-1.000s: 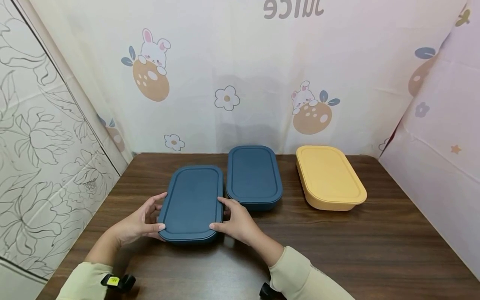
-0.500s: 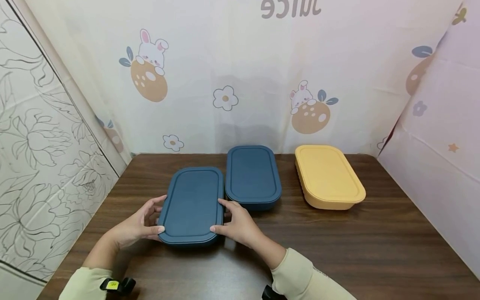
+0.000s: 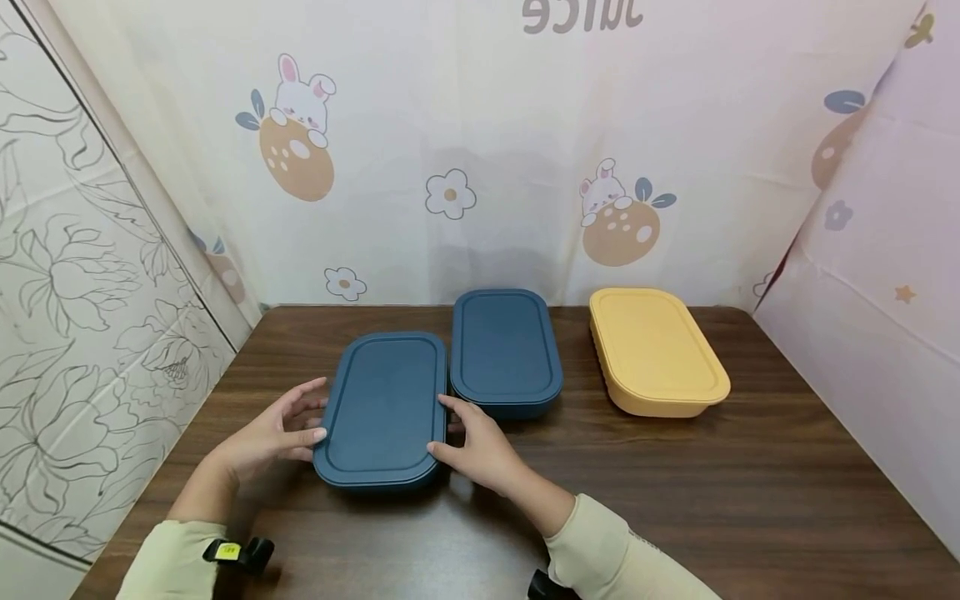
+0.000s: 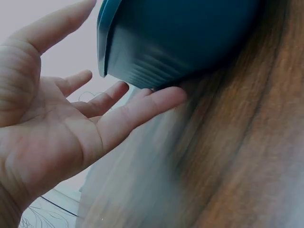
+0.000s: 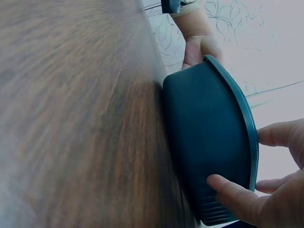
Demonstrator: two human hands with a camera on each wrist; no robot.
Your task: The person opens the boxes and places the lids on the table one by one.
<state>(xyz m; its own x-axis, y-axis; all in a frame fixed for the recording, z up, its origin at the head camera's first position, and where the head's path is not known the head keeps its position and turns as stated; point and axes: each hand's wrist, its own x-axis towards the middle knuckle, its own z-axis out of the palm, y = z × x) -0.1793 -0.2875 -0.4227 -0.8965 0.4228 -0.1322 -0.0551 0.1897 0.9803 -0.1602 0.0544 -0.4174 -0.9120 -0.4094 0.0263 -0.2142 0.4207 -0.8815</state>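
A blue lidded lunch box (image 3: 386,408) lies on the table, left of centre, between both hands. My left hand (image 3: 262,433) is at its left side with fingers spread, the thumb tip right at the lid's edge. In the left wrist view, the relaxed fingers of this hand (image 4: 61,109) show beside the ribbed wall of the box (image 4: 166,42). My right hand (image 3: 480,446) touches the right side, thumb and forefinger on the lid rim. From the right wrist view, one of its fingertips (image 5: 218,183) rests against the side wall of the box (image 5: 204,128).
Close to the right, a second blue lunch box (image 3: 506,350) stands near the back edge. Farther right is a yellow lidded lunch box (image 3: 660,354). A printed curtain (image 3: 510,167) hangs behind the brown wooden table (image 3: 675,508).
My left hand has slid slightly back along the box's side and loosened from it. The right thumb has shifted a little toward the lid's right edge. The boxes look nearly unmoved.
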